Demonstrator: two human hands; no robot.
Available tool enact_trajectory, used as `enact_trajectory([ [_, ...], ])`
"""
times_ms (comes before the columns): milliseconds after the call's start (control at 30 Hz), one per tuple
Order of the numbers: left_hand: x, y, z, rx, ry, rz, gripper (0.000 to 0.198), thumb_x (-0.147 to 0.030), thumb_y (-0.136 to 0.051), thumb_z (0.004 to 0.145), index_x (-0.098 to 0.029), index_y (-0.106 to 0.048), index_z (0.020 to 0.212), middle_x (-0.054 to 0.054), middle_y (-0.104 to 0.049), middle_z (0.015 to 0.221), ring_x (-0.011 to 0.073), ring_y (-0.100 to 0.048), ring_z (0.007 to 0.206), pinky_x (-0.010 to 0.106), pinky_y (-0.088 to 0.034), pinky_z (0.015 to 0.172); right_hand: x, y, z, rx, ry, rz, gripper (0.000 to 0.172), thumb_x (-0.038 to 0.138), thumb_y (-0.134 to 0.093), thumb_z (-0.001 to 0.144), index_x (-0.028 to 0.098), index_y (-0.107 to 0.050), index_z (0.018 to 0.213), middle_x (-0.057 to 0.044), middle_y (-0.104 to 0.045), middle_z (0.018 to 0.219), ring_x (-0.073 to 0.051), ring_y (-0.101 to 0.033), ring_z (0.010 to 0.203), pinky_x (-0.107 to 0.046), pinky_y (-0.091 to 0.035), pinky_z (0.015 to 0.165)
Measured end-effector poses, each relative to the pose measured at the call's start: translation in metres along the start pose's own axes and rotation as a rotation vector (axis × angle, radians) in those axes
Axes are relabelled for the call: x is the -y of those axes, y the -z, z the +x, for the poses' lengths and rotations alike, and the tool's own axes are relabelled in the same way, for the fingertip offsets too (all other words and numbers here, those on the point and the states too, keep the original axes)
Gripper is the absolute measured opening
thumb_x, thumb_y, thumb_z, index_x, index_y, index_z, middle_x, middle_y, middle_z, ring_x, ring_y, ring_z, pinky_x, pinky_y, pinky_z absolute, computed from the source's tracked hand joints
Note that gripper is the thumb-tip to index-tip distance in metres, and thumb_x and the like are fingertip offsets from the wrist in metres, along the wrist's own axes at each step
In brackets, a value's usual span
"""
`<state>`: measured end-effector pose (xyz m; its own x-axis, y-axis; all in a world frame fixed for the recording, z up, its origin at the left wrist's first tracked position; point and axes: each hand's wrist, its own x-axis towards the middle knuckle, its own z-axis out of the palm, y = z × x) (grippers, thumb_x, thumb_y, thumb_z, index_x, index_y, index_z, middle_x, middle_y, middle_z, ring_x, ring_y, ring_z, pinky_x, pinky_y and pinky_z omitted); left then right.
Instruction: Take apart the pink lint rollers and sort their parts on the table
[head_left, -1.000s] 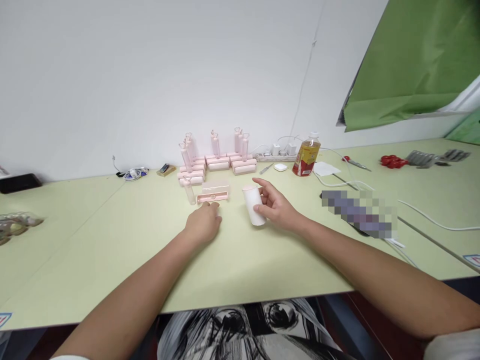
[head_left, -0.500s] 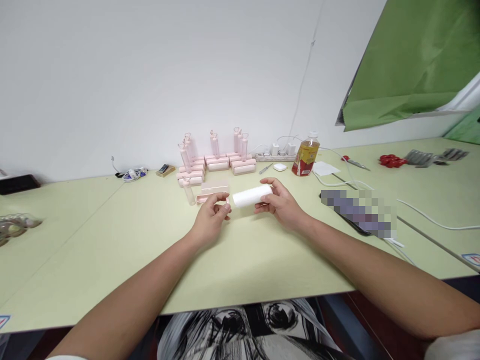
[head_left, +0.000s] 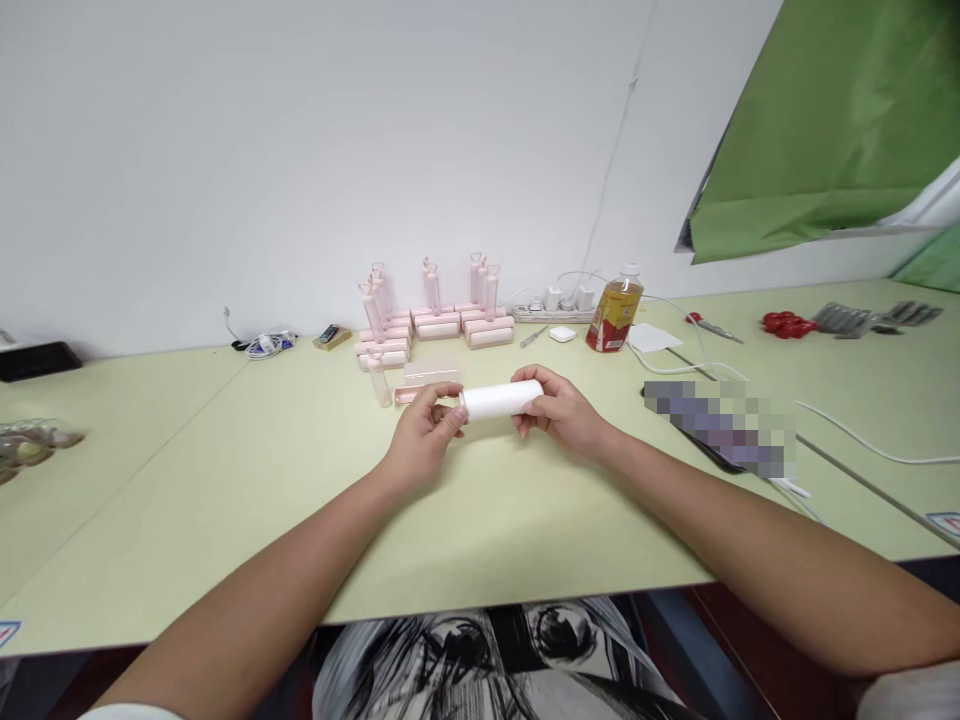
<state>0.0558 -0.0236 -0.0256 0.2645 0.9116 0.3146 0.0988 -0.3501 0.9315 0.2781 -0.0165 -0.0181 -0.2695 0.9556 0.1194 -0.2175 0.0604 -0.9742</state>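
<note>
A white lint roller roll (head_left: 499, 400) is held level above the table between my two hands. My right hand (head_left: 559, 410) grips its right end, thumb in front and fingers behind. At the left end, my left hand (head_left: 427, 430) is closed with thumb and forefinger on a thin pinkish rim; whether this is a separate piece is too small to tell. Just behind my left hand lies an open pink case (head_left: 409, 395) with a clear pinkish cover (head_left: 431, 373). A pale pink handle (head_left: 380, 382) stands beside it on the left.
Behind are several pink cases (head_left: 437, 327) with upright pink handles (head_left: 491, 292). To the right stand a drink bottle (head_left: 615, 315), a power strip (head_left: 551, 313) and a pixelated phone-like object (head_left: 716, 430). Coiled cable (head_left: 270, 345) and a small box (head_left: 331, 338) lie left.
My left hand, apart from the roll before, now touches its left end. The roll has moved slightly left and turned more level in my right hand.
</note>
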Motion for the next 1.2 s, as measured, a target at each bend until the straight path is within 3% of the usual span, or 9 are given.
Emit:
enact_trajectory([
  [133, 0.002, 0.001, -0.001, -0.007, -0.027, 0.056, 0.039, -0.044, -0.061, 0.085, -0.019, -0.057, 0.115, 0.002, -0.063, 0.086, 0.0129, -0.061, 0.070, 0.031, -0.055, 0.070, 0.000, 0.002, 0.001, 0.031, -0.001, -0.084, 0.035, 0.023, -0.064, 0.064, 0.020, -0.053, 0.097, 0.001, -0.057, 0.075, -0.015, -0.057, 0.061, -0.028, -0.047, 0.052],
  [333, 0.006, 0.003, -0.001, 0.000, -0.130, 0.200, 0.033, -0.043, -0.057, 0.089, -0.022, -0.060, 0.115, 0.005, -0.062, 0.103, 0.0123, -0.058, 0.074, 0.029, -0.054, 0.067, -0.003, 0.005, 0.000, 0.172, 0.003, -0.463, 0.037, 0.029, -0.069, 0.070, 0.018, -0.062, 0.104, 0.001, -0.057, 0.079, -0.010, -0.048, 0.059, -0.023, -0.038, 0.051],
  [500, 0.003, 0.002, -0.002, 0.002, -0.122, 0.151, 0.036, -0.043, -0.057, 0.089, -0.023, -0.061, 0.118, 0.008, -0.058, 0.117, 0.0127, -0.058, 0.078, 0.029, -0.055, 0.066, -0.003, 0.003, -0.001, 0.210, -0.038, -0.430, 0.041, 0.032, -0.071, 0.071, 0.018, -0.062, 0.108, -0.001, -0.061, 0.084, -0.012, -0.053, 0.065, -0.023, -0.042, 0.054],
  [600, 0.001, 0.000, -0.003, -0.004, -0.104, 0.077, 0.054, -0.042, -0.063, 0.085, -0.027, -0.048, 0.135, 0.010, -0.048, 0.133, 0.0154, -0.057, 0.090, 0.027, -0.056, 0.067, -0.003, 0.001, -0.001, 0.184, -0.048, -0.346, 0.041, 0.034, -0.071, 0.071, 0.016, -0.061, 0.106, -0.001, -0.060, 0.080, -0.014, -0.055, 0.067, -0.025, -0.046, 0.056],
  [700, -0.002, -0.001, -0.004, -0.097, -0.115, 0.069, 0.072, -0.038, -0.068, 0.081, -0.031, -0.032, 0.143, 0.012, -0.036, 0.143, 0.0171, -0.055, 0.100, 0.025, -0.055, 0.066, -0.002, 0.000, 0.000, 0.148, -0.041, -0.276, 0.042, 0.035, -0.073, 0.070, 0.017, -0.060, 0.106, -0.002, -0.060, 0.085, -0.014, -0.057, 0.068, -0.026, -0.048, 0.055],
  [867, -0.008, -0.004, -0.004, -0.370, -0.093, 0.067, 0.066, -0.033, -0.064, 0.080, -0.030, -0.033, 0.139, 0.012, -0.038, 0.136, 0.0145, -0.055, 0.091, 0.024, -0.053, 0.062, -0.001, -0.001, 0.000, 0.067, -0.055, -0.263, 0.040, 0.035, -0.071, 0.071, 0.017, -0.059, 0.104, 0.000, -0.058, 0.073, -0.013, -0.053, 0.060, -0.025, -0.044, 0.050],
  [1033, -0.007, -0.008, -0.007, 0.010, -0.019, 0.152, 0.045, -0.030, -0.064, 0.079, -0.026, -0.056, 0.123, 0.008, -0.050, 0.127, 0.0113, -0.057, 0.076, 0.022, -0.049, 0.053, -0.003, -0.002, 0.000, 0.022, -0.048, -0.308, 0.037, 0.035, -0.070, 0.070, 0.017, -0.059, 0.101, 0.002, -0.056, 0.071, -0.010, -0.048, 0.053, -0.024, -0.038, 0.047],
  [1100, -0.006, -0.007, -0.006, 0.028, -0.041, 0.187, 0.042, -0.028, -0.062, 0.080, -0.027, -0.058, 0.122, 0.007, -0.050, 0.130, 0.0115, -0.058, 0.078, 0.022, -0.049, 0.055, -0.004, -0.002, 0.001, 0.010, -0.057, -0.312, 0.038, 0.036, -0.070, 0.070, 0.018, -0.059, 0.102, 0.002, -0.056, 0.072, -0.010, -0.048, 0.053, -0.024, -0.037, 0.047],
  [1200, -0.003, -0.004, -0.003, -0.063, -0.056, 0.225, 0.048, -0.027, -0.061, 0.080, -0.027, -0.053, 0.127, 0.007, -0.047, 0.134, 0.0131, -0.059, 0.085, 0.022, -0.050, 0.057, -0.003, -0.002, 0.001, 0.012, -0.049, -0.304, 0.041, 0.038, -0.071, 0.070, 0.018, -0.059, 0.104, 0.001, -0.056, 0.075, -0.011, -0.048, 0.055, -0.024, -0.039, 0.048],
])
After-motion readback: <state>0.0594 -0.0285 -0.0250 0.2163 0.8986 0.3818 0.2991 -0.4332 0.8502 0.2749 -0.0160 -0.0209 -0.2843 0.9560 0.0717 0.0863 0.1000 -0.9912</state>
